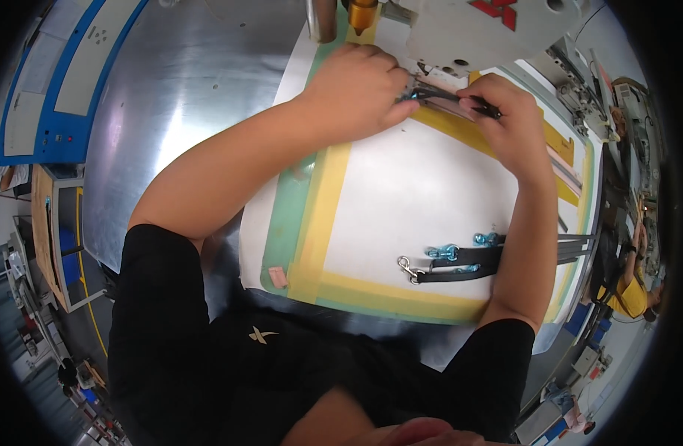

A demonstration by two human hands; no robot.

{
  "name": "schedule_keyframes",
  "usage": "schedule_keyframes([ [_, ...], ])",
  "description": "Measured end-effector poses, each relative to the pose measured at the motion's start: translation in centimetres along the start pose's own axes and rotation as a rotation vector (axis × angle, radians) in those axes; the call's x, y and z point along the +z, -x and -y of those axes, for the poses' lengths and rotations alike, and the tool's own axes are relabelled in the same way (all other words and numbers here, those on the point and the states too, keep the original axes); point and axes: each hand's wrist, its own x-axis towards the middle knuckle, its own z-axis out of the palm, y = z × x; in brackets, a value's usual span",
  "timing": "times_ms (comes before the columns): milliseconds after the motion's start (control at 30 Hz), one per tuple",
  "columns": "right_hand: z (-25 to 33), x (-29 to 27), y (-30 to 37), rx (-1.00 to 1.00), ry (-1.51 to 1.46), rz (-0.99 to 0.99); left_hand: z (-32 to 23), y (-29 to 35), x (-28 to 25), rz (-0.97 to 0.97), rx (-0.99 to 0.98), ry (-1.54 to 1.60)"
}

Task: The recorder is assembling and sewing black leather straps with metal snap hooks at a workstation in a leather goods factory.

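Now, dark strip (439, 94): at the white board's (423, 171) twelve o'clock
Right hand (508, 125): fingers closed, pinching it
Left hand (358, 91): fingers curled; can't tell what's held
Black straps (469, 258): board's five o'clock

Glossy metal tabletop (222, 67), matt cloth straps (471, 258)

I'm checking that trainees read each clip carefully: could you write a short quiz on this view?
1. True or false: black straps show on both sides of the right forearm.
2. The small scrap on the green tape is: A) blue; B) pink; C) black.
3. Fill in: the slender dark item runs leftward from the ____.

Key: 1. True. 2. B. 3. Right hand.
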Motion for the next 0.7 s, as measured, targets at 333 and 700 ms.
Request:
schedule_keyframes([
  [333,-3.2,2.4,-0.6,-0.104,0.125,-0.037,1.2,-1.2,2.3,-0.156,0.126,0.210],
  [700,-2.5,3.2,-0.6,-0.182,0.264,-0.064,0.9,-1.1,1.7,-0.165,0.178,0.137],
])
